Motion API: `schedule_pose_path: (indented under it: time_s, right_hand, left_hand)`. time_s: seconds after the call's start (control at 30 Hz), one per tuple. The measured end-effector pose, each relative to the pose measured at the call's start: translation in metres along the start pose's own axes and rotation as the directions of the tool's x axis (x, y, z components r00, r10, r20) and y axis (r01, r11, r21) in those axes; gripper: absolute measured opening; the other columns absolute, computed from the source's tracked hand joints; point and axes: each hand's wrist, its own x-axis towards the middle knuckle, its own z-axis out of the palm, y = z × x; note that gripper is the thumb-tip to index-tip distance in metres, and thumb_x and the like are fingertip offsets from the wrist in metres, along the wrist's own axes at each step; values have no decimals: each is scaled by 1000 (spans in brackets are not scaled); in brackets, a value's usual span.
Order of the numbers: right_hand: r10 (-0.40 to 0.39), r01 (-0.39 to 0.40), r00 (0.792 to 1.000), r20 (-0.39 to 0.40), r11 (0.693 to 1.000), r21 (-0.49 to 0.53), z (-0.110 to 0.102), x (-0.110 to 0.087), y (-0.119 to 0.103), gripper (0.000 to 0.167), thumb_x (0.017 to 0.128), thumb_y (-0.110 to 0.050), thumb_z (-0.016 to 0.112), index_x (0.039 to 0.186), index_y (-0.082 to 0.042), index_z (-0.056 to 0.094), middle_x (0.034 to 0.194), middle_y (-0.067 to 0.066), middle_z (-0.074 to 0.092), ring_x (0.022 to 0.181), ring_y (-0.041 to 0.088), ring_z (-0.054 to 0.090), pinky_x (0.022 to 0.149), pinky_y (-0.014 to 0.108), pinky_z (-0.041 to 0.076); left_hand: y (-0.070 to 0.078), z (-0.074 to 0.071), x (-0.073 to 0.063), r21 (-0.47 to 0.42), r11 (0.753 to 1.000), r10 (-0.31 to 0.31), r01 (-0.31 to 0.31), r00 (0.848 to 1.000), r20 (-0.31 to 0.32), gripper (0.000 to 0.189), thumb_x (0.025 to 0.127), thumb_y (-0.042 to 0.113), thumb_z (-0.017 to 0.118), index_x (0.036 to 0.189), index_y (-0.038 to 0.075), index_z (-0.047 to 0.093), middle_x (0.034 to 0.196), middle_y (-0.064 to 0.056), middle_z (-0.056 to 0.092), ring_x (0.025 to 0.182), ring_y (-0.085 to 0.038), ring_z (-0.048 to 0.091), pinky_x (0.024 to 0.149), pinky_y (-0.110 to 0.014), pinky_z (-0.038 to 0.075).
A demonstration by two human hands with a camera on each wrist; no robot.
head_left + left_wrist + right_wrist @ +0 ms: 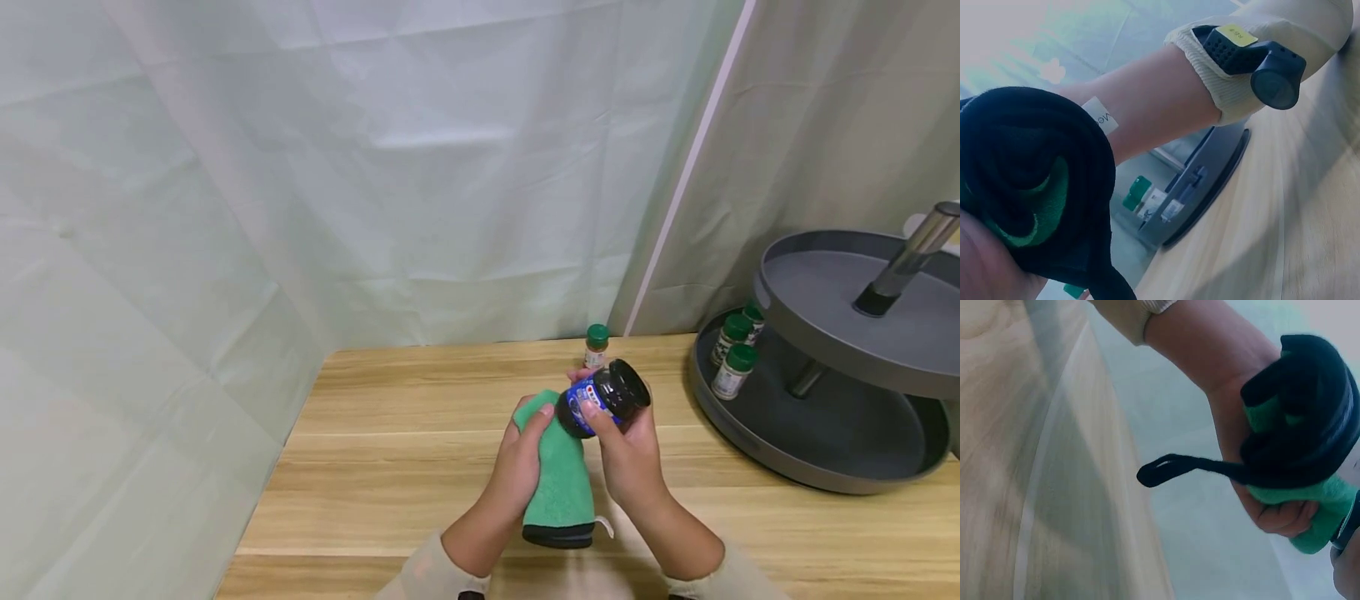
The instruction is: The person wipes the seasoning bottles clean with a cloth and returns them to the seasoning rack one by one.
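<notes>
My left hand (pixel 519 462) grips a folded green cloth (pixel 561 479) with a black hem and a small loop. In the right wrist view, fingers curl round the rolled cloth (pixel 1329 494). My right hand (pixel 632 454) holds a dark jar (pixel 626 390) with a blue label and a black lid, tilted with the lid toward the upper right. The jar's base meets the upper part of the cloth. Both hands are above the wooden table (pixel 390 467). The left wrist view shows the cloth's rolled black end (pixel 1035 181) close up.
A spice bottle (pixel 596 343) with a green cap stands behind the hands near the table's back edge. At right is a two-tier grey turntable (pixel 825 475), with several green-capped bottles (pixel 733 372) on its lower tier. Pale curtains (pixel 465 183) hang behind the table.
</notes>
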Motion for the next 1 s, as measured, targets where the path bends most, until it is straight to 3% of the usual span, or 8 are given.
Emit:
schedule_pose_path:
  time_s: [0.3,0.53,0.7,0.87,1.0]
  right_hand:
    - [-53,54,998,-26,998,27,-5,10,-1,40,99,9,47,137,-1,44,131,23,56,128,26,59,109,31,48]
    - [-44,46,998,-37,997,64,-6,12,-5,38,100,9,47,136,-1,45,129,18,60,127,24,60,108,31,49]
    - [-39,41,999,-22,996,75,-5,10,-6,39,100,10,46,138,-1,45,130,15,60,128,25,60,109,31,48]
    - [-23,23,1000,3,998,63,-3,6,-5,47,100,9,46,143,-8,40,132,10,59,128,21,61,109,30,48]
    - [-1,1,1000,-18,1000,20,-3,4,-5,50,99,10,49,144,-10,39,132,15,58,128,24,62,108,30,49]
  left_hand:
    - [2,4,-4,29,1000,4,-5,998,56,33,107,41,43,128,17,48,96,-1,62,82,-13,64,73,-30,56]
    - [0,8,-7,82,996,5,-16,992,124,33,106,39,48,129,16,51,94,0,61,81,-11,62,72,-29,55]
    - [-1,8,-8,68,998,8,-16,994,113,33,106,38,48,130,15,50,94,-1,62,80,-12,63,71,-30,55]
    - [-1,5,-5,76,997,12,-16,998,58,32,107,38,47,130,16,50,97,-2,63,83,-14,64,71,-31,56]
    - [-2,3,-2,68,997,24,-25,999,25,32,107,37,47,130,15,51,97,-2,63,82,-14,64,71,-31,57]
